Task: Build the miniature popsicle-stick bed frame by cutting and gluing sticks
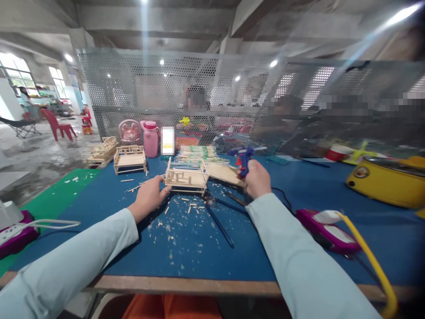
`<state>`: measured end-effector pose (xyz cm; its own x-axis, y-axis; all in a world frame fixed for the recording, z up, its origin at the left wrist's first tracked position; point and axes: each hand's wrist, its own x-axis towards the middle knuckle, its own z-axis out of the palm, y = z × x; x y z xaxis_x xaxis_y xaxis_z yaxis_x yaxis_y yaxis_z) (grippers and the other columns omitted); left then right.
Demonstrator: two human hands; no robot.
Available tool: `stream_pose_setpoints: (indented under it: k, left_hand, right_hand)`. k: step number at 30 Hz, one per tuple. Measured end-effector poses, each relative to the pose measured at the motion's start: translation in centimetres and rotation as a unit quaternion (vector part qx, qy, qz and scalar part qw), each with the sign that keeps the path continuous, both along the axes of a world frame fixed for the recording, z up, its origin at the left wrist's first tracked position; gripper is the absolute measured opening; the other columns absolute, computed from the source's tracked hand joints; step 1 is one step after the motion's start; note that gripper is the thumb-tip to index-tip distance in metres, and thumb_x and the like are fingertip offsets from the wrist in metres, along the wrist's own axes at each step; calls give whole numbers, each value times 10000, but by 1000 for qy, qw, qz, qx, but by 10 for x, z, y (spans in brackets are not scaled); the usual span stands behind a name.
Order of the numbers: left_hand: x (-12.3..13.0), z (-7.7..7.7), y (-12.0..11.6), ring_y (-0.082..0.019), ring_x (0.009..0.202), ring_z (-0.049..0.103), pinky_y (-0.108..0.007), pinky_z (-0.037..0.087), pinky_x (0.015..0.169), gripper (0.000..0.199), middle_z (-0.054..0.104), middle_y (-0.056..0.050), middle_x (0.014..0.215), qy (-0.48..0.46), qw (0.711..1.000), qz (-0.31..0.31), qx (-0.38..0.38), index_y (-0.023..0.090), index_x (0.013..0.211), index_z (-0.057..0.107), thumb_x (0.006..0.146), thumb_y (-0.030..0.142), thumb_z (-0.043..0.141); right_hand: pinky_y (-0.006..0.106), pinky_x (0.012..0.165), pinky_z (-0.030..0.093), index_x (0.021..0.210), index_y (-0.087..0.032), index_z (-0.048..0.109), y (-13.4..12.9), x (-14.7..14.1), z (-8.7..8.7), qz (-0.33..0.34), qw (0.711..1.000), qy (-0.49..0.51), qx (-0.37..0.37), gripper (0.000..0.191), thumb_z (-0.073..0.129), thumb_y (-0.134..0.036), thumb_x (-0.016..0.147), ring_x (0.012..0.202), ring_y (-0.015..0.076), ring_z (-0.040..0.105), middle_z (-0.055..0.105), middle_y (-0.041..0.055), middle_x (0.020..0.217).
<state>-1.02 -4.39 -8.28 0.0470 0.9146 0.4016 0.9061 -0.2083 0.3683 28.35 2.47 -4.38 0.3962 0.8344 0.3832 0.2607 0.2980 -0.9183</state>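
Note:
My right hand (258, 179) is wrapped round the handle of a blue hot glue gun (245, 159) with a red trigger, its nozzle raised above the table. The fingers and thumb of my left hand (149, 198) close on the left end of a small wooden stick model (186, 178), which looks like a miniature bed or bench with posts and rails. The model rests on the blue table. Right behind it lies a flat panel of pale sticks (224, 173). Blue-handled pliers (219, 223) lie in front, partly beside a second dark tool (235, 199).
Finished-looking stick models (130, 159) stand at the back left, near a pink bottle (150, 139). Bundled sticks (199, 153) lie at the back. Purple power strips (327, 230) with cables flank both sides. A yellow pot (387, 181) stands right. A perforated metal screen (142, 79) closes the far edge.

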Motion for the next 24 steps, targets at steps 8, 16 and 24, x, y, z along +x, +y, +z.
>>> stream_pose_setpoints:
  k: [8, 16, 24]
  left_hand:
    - [-3, 2, 16, -156, 593, 503, -236, 284, 537, 314, 589, -51, 636, -29, 999, -40, 8, 167, 684, 575, 835, 364, 382]
    - [-4, 4, 8, -102, 501, 352, -221, 220, 501, 358, 411, 26, 506, -113, 991, -60, 51, 167, 535, 432, 818, 381, 384]
    - [-1, 6, 4, -99, 494, 334, -223, 223, 498, 349, 373, 36, 497, -141, 987, -63, 48, 176, 526, 383, 806, 384, 396]
  right_hand:
    - [236, 442, 414, 876, -223, 529, -65, -35, 16, 270, 954, 127, -36, 434, 535, -605, 669, 466, 95, 473, 494, -36, 587]
    - [237, 395, 358, 852, -207, 501, -77, -59, 8, 314, 946, 80, -18, 386, 545, -554, 688, 429, 82, 450, 618, 9, 721]
    - [210, 375, 336, 887, -206, 472, -73, -61, 1, 292, 956, 7, -26, 381, 534, -535, 705, 393, 53, 426, 623, -6, 751]
